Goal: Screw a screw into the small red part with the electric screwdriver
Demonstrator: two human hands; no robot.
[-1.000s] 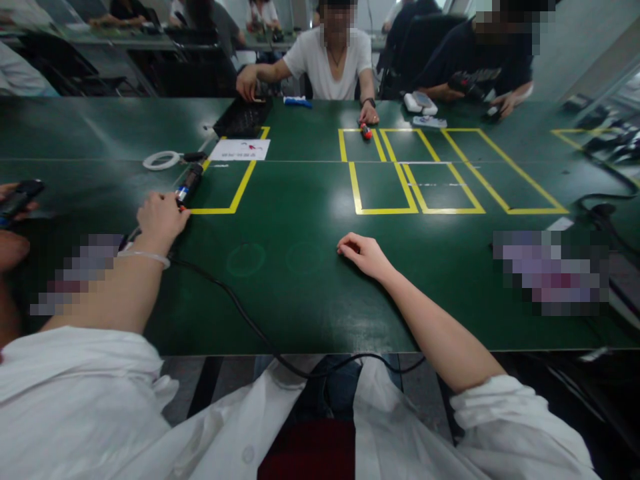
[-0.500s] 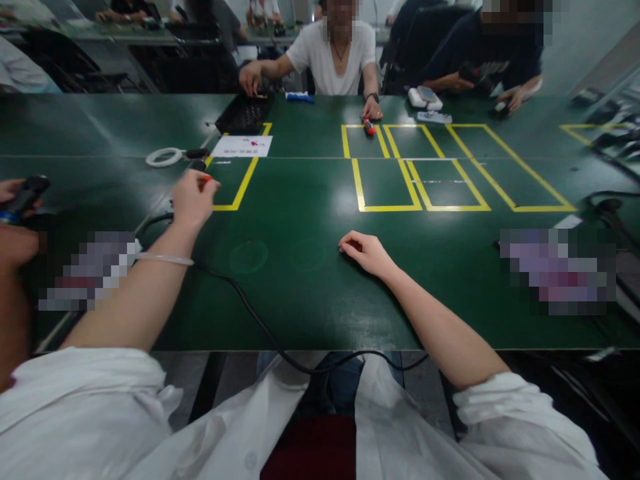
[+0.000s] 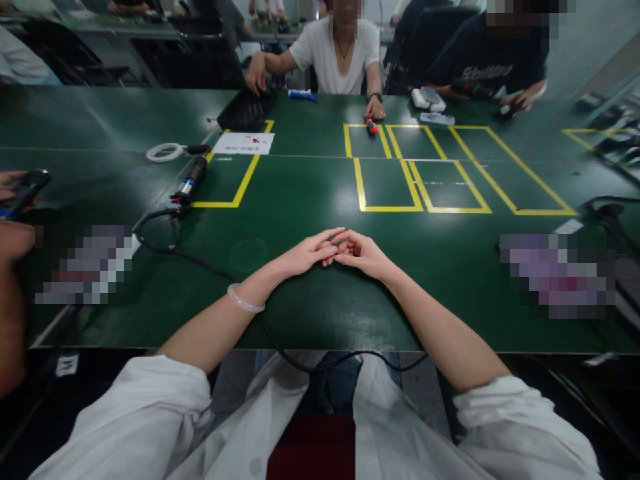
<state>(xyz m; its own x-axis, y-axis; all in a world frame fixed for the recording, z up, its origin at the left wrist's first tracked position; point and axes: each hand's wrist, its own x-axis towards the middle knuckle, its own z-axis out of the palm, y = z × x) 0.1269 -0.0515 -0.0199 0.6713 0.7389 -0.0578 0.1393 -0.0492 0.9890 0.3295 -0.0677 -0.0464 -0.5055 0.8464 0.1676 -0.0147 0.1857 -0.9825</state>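
Over the near middle of the green table (image 3: 320, 313), my two hands meet at the fingertips. My left hand (image 3: 309, 253) pinches a small orange piece (image 3: 339, 249), its index finger stretched across toward the other hand. My right hand (image 3: 366, 256) is closed, its fingers curled against that same piece from the right. Whatever else lies inside its fingers is hidden. A dark cylindrical electric screwdriver (image 3: 192, 180) with a black cord (image 3: 205, 268) lies to the far left of my hands.
Yellow tape outlines (image 3: 390, 209) mark the table ahead. A printed sheet (image 3: 245, 143) and a black tray (image 3: 246, 112) lie at the back left. Across the table, a person's hand touches a red-and-black object (image 3: 371, 127). Blurred-out items lie at both sides, and the cord crosses before me.
My left hand has come from the left, near the screwdriver, to my right hand, bringing the orange piece. The screwdriver is now uncovered. My right hand has stayed nearly in place.
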